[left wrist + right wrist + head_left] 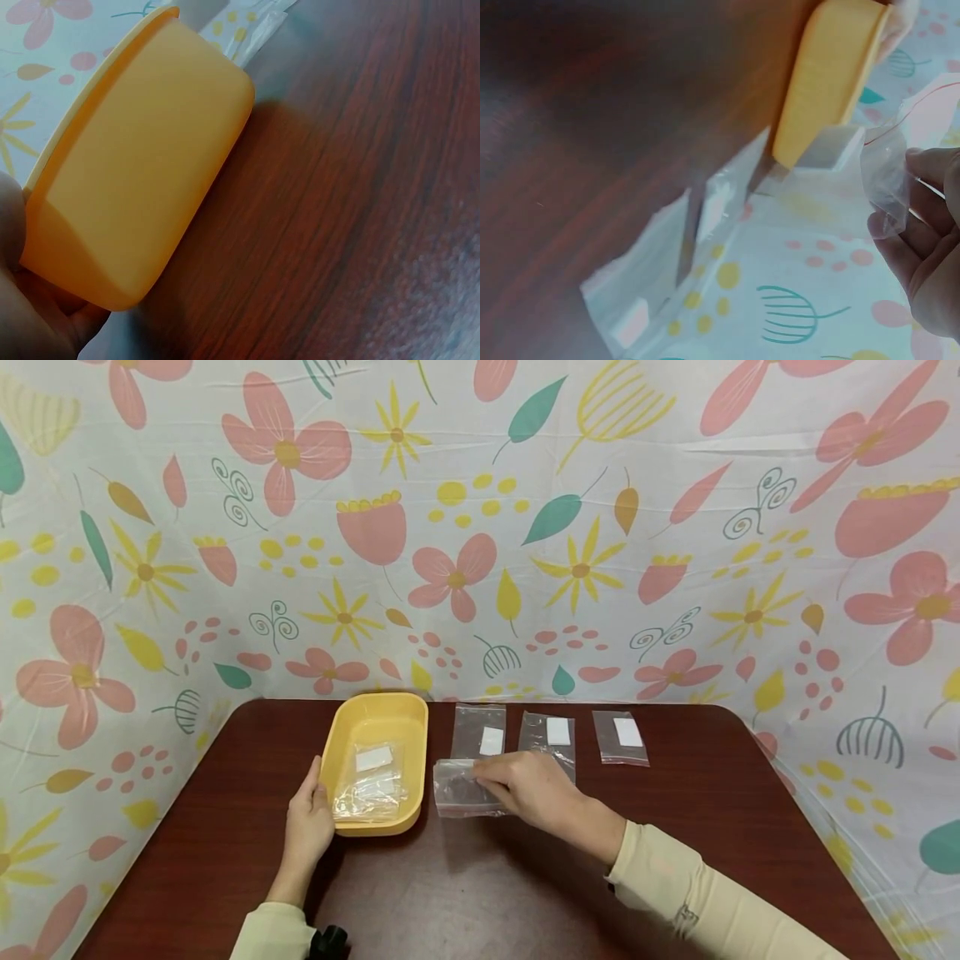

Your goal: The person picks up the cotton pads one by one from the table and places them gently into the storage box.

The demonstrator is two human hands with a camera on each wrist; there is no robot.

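Observation:
My left hand grips the left side of a yellow plastic tray; the left wrist view shows the tray wall close up, with fingers at its end. Inside the tray lie several clear plastic bags, a white label on the top one. To the right of the tray, my right hand pinches a clear zip bag by its edge, above the table. In the right wrist view, thumb and fingers hold this bag, which has a red line along its top.
Three clear bags with white labels lie in a row at the back of the dark wooden table: a left one, a middle one and a right one. A flowered cloth hangs behind the table.

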